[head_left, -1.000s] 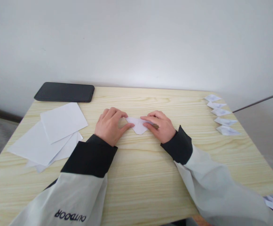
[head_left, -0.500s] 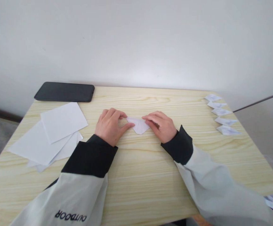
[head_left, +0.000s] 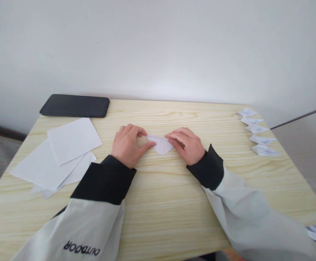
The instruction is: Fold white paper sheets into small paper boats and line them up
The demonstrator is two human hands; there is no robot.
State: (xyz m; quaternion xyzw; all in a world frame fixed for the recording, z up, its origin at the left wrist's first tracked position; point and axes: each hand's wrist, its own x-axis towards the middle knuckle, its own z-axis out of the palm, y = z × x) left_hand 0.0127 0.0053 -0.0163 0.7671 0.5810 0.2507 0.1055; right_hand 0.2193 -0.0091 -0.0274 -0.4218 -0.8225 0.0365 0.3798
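Note:
A small folded piece of white paper [head_left: 160,144] lies flat in the middle of the light wooden table [head_left: 160,203]. My left hand [head_left: 127,145] has its fingers curled, and thumb and fingertip press on the paper's left corner. My right hand [head_left: 187,144] is curled too, its fingertips pinching and pressing the paper's right edge. Both wrists rest on the tabletop.
Several loose white sheets [head_left: 60,152] are piled at the left. A black phone [head_left: 74,106] lies face down at the back left corner. Several small folded paper pieces [head_left: 255,136] sit in a row along the right edge. A white wall stands behind the table.
My right hand's fingers slid from over the paper's right part to its right edge, uncovering more of the paper. My left hand has stayed in place.

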